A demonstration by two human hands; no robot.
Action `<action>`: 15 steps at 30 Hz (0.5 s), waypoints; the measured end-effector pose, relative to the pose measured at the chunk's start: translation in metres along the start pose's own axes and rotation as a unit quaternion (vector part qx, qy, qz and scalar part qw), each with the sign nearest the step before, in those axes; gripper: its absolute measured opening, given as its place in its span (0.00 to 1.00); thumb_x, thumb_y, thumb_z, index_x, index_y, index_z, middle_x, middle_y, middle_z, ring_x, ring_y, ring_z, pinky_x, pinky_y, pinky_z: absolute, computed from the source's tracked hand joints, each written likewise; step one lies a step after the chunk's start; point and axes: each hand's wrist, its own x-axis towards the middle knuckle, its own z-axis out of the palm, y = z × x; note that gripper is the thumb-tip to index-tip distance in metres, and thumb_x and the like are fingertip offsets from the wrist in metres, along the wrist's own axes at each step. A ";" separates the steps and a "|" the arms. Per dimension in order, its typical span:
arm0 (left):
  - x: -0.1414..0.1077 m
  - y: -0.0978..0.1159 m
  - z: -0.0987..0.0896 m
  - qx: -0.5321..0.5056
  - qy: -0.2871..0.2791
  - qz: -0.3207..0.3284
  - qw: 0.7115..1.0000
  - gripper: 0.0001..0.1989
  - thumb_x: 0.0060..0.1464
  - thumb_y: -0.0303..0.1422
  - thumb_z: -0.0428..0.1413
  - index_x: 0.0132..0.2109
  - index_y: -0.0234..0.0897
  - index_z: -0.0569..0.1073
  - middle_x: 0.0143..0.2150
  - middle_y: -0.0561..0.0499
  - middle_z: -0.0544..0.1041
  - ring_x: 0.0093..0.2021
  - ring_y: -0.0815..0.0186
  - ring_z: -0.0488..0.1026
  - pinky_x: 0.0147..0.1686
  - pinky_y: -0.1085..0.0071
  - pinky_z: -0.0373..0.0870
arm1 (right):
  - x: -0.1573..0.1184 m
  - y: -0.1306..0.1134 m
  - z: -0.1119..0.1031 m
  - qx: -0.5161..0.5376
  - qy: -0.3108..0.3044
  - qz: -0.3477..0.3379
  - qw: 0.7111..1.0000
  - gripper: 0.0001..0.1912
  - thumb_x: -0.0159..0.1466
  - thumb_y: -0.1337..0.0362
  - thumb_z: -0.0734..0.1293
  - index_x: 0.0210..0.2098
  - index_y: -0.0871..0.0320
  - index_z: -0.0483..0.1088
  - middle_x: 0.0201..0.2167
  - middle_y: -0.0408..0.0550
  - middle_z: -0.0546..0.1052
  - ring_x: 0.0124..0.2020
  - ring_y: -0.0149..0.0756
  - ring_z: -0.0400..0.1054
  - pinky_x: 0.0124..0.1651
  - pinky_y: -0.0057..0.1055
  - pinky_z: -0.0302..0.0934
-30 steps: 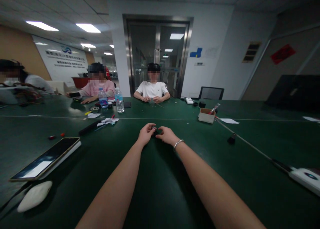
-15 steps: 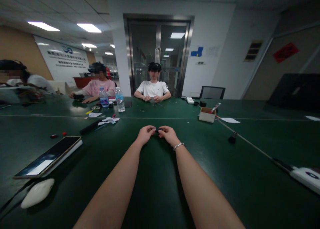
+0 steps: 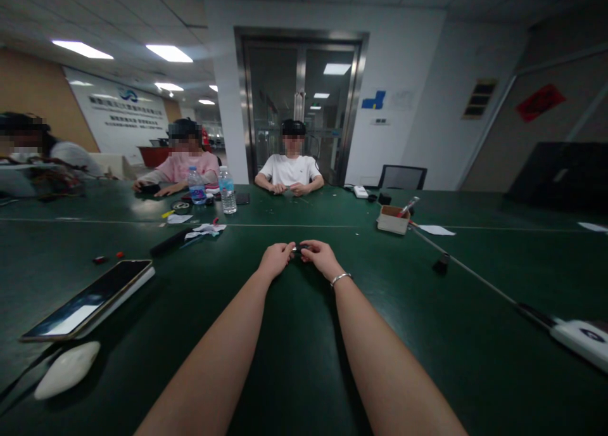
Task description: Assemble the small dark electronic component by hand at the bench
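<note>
One smartphone (image 3: 90,300) lies on the green table (image 3: 299,366). Farther out, the left hand (image 3: 275,259) pinches the silvery end of a small dark object (image 3: 299,249); the right hand (image 3: 323,257), fingers nearly closed, grips its dark end. It is in both hands, not set down; whether its parts are joined or separate cannot be told. Beyond stand a small open box (image 3: 392,224) and a water bottle (image 3: 228,198).
</note>
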 end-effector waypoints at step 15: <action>0.000 0.004 -0.001 0.070 0.025 -0.011 0.997 0.30 0.58 0.49 0.35 0.28 0.37 0.73 0.29 0.45 0.76 0.29 0.61 0.71 0.29 0.70 0.60 | -0.006 -0.011 -0.002 0.084 -0.034 0.014 0.996 0.18 0.49 0.73 0.72 0.41 0.61 0.73 0.28 0.42 0.72 0.25 0.24 0.70 0.31 0.22 0.68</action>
